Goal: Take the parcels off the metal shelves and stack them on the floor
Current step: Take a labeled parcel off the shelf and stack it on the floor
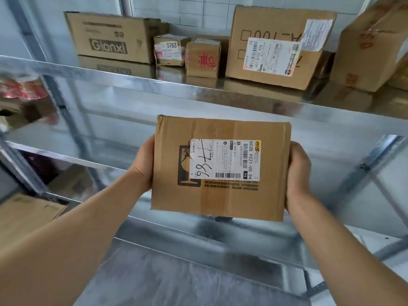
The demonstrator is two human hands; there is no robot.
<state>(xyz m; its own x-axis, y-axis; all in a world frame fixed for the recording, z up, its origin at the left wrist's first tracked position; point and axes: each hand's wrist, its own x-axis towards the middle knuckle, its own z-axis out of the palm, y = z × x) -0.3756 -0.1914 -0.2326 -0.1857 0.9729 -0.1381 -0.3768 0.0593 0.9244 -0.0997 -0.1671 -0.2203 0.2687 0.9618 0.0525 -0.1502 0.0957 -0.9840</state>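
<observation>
I hold a brown cardboard parcel (pixel 220 195) with a white shipping label in front of the metal shelves, off any shelf surface. My left hand (pixel 142 164) grips its left side and my right hand (pixel 297 171) grips its right side; the fingers are hidden behind the box. On the upper metal shelf (pixel 132 85) stand several more parcels: a wide "Gianxi" box (pixel 108 36), a small box marked 5763 (pixel 169 50), a small box with red print (pixel 203 59), a large labelled box (pixel 276 47) and a tilted box (pixel 371 47) at the far right.
A lower shelf level (pixel 187 272) lies below the held parcel. At the left, another rack carries a cardboard box (pixel 26 215) and blurred red packages (pixel 22 89). A diagonal metal brace (pixel 364 164) runs at the right. White tiled wall lies behind.
</observation>
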